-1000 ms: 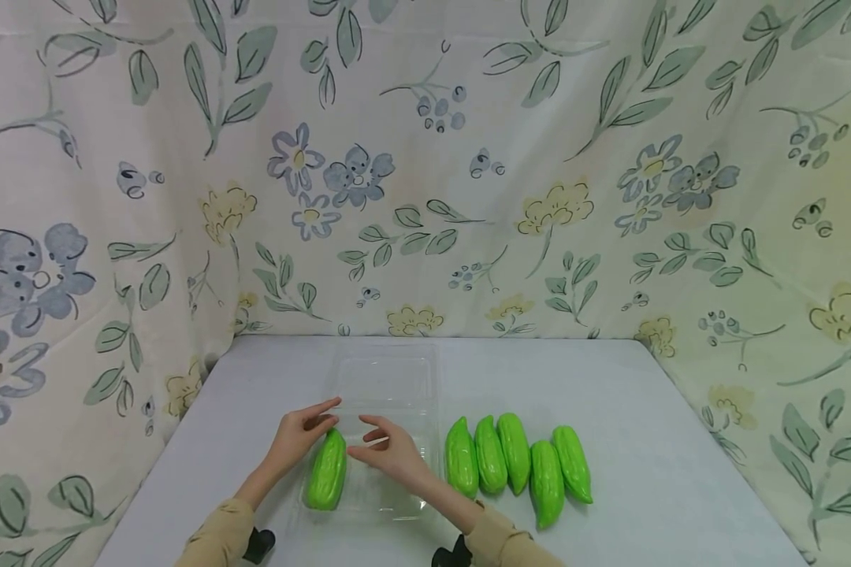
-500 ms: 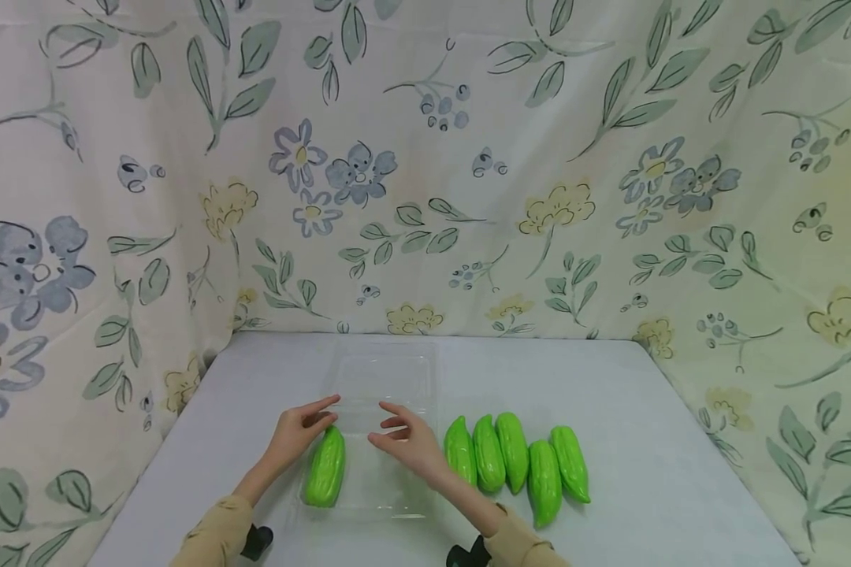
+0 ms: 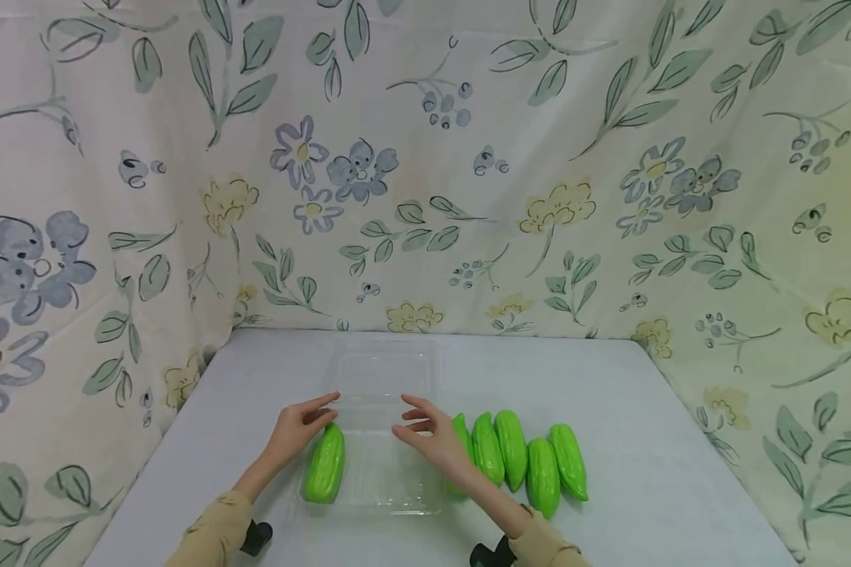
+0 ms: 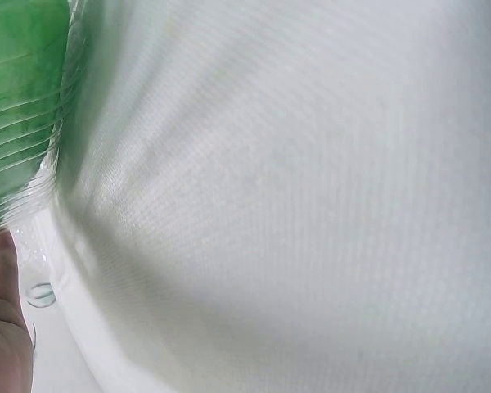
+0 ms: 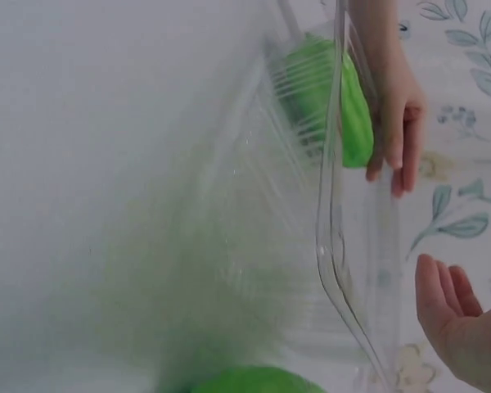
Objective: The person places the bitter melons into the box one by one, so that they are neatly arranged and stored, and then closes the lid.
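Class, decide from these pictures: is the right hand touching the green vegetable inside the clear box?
Apart. The head view shows it: a stretch of the clear box lies between the right hand and the green vegetable.

Six gourds (image 3: 512,450) are showing: five are resting on the desk (image 3: 652,449), one is lying inside the box (image 3: 379,480). Boxes are numbering one; one clear lid (image 3: 383,372) is lying open. One left grip (image 3: 296,428) and one right grip (image 3: 429,433) are showing, making two. Sleeves (image 3: 216,528) are numbering two, one per arm. Black pieces (image 3: 258,538) are numbering two likewise. One desk is carrying the lot.
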Tool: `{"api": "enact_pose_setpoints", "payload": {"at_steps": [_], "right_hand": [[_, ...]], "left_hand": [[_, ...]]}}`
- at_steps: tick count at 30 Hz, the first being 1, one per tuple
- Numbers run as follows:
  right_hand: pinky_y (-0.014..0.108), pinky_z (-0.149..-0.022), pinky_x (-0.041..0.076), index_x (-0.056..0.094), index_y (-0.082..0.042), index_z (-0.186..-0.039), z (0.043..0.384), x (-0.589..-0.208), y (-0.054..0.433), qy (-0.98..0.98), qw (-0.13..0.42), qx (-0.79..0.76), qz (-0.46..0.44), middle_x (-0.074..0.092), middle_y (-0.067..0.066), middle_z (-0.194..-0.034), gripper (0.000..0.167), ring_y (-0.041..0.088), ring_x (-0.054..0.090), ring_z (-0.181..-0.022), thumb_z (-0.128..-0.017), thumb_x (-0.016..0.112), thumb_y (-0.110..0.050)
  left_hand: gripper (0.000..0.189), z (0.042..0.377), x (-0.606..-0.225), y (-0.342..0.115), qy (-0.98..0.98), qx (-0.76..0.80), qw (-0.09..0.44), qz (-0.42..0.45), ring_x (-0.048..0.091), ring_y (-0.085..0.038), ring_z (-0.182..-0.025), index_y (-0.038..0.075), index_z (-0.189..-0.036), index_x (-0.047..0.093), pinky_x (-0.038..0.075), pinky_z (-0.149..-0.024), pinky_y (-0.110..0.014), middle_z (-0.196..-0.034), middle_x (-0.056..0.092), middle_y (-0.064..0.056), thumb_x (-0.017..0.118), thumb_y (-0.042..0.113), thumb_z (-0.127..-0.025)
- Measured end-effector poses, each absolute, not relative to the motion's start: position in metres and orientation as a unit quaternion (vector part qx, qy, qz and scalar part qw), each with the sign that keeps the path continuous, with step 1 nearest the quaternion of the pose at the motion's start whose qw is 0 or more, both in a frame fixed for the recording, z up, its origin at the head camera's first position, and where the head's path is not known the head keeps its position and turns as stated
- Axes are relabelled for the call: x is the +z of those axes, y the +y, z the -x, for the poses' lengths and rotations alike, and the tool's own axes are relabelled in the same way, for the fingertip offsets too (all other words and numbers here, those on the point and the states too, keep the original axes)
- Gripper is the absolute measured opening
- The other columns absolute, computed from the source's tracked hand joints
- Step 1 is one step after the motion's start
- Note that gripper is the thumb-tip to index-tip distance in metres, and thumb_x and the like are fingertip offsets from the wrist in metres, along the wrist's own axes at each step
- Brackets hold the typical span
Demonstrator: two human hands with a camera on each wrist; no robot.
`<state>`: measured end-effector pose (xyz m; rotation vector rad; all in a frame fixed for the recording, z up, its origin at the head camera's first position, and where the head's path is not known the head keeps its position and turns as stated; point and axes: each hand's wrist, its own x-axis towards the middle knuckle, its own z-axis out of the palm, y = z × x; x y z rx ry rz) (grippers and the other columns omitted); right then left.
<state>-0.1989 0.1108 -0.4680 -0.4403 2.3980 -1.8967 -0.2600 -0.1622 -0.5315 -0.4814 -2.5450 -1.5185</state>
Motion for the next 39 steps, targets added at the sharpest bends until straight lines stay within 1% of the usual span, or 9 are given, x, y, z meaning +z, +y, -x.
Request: {"api": "enact_pose_setpoints", "payload": {"at_steps": [3,9,12,16,20,24,30,33,39], "right_hand": [[0.018,-0.074,0.052,0.048,-0.011,-0.138,0.199,-0.465,0.119,0.782,0.024,-0.608,0.138,0.061,0.017,-0.116,0.052,0.027,0.064,-0.1,-0.09,0.066,-0.017],[0.019,-0.073,0.053,0.052,-0.007,-0.134,0.2,-0.456,0.136,0.799,-0.002,-0.588,0.129,0.063,0.019,-0.112,0.049,0.028,0.066,-0.095,-0.089,0.067,-0.016],[0.019,-0.073,0.053,0.053,-0.008,-0.133,0.201,-0.453,0.145,0.805,-0.007,-0.582,0.115,0.063,0.019,-0.111,0.048,0.028,0.066,-0.095,-0.088,0.068,-0.016],[0.017,-0.072,0.052,0.055,-0.011,-0.133,0.201,-0.449,0.157,0.807,-0.004,-0.584,0.09,0.064,0.017,-0.111,0.048,0.028,0.065,-0.096,-0.087,0.069,-0.017],[0.018,-0.072,0.051,0.054,-0.011,-0.133,0.199,-0.447,0.167,0.804,0.001,-0.591,0.072,0.063,0.018,-0.112,0.049,0.027,0.064,-0.095,-0.087,0.069,-0.015],[0.019,-0.073,0.052,0.054,-0.011,-0.133,0.196,-0.452,0.176,0.816,0.001,-0.575,0.06,0.063,0.017,-0.112,0.049,0.023,0.063,-0.094,-0.087,0.069,-0.017],[0.023,-0.073,0.054,0.055,-0.016,-0.132,0.194,-0.462,0.192,0.832,-0.008,-0.553,0.036,0.064,0.016,-0.111,0.049,0.021,0.064,-0.094,-0.086,0.07,-0.022],[0.022,-0.071,0.053,0.056,-0.016,-0.131,0.193,-0.463,0.202,0.836,-0.016,-0.548,0.027,0.065,0.015,-0.11,0.048,0.02,0.065,-0.092,-0.086,0.071,-0.022],[0.025,-0.071,0.054,0.054,-0.012,-0.133,0.192,-0.461,0.224,0.853,-0.035,-0.521,0.013,0.065,0.017,-0.112,0.05,0.025,0.065,-0.094,-0.087,0.07,-0.021]], "left_hand": [[0.038,0.26,-0.53,-0.163,-0.847,-0.504,0.068,0.156,0.067,-0.025,-0.104,0.007,-0.126,0.062,0.054,-0.08,-0.018,-0.123,0.065,-0.009,0.065,0.02,-0.09],[0.039,0.259,-0.529,-0.163,-0.849,-0.501,0.066,0.152,0.068,-0.024,-0.102,0.007,-0.126,0.062,0.052,-0.078,-0.014,-0.122,0.066,-0.012,0.066,0.021,-0.089],[0.039,0.259,-0.529,-0.163,-0.849,-0.502,0.066,0.152,0.068,-0.024,-0.102,0.007,-0.126,0.062,0.051,-0.078,-0.014,-0.122,0.066,-0.012,0.066,0.02,-0.089],[0.039,0.259,-0.529,-0.163,-0.846,-0.506,0.067,0.153,0.067,-0.025,-0.103,0.007,-0.126,0.062,0.052,-0.078,-0.014,-0.122,0.066,-0.011,0.066,0.02,-0.089],[0.039,0.258,-0.528,-0.163,-0.842,-0.512,0.065,0.157,0.067,-0.026,-0.103,0.007,-0.126,0.062,0.052,-0.078,-0.014,-0.123,0.065,-0.011,0.066,0.019,-0.089],[0.038,0.258,-0.529,-0.163,-0.84,-0.515,0.067,0.16,0.067,-0.026,-0.103,0.006,-0.126,0.062,0.052,-0.078,-0.013,-0.123,0.065,-0.011,0.066,0.018,-0.089],[0.037,0.259,-0.529,-0.165,-0.84,-0.513,0.072,0.161,0.068,-0.024,-0.101,0.008,-0.125,0.063,0.051,-0.078,-0.014,-0.122,0.066,-0.012,0.066,0.018,-0.089],[0.038,0.259,-0.529,-0.165,-0.841,-0.512,0.069,0.162,0.068,-0.023,-0.102,0.007,-0.125,0.063,0.052,-0.079,-0.015,-0.122,0.066,-0.011,0.066,0.019,-0.09],[0.038,0.258,-0.528,-0.164,-0.843,-0.512,0.063,0.155,0.068,-0.023,-0.102,0.007,-0.126,0.062,0.054,-0.08,-0.018,-0.123,0.066,-0.01,0.066,0.019,-0.09]]}}
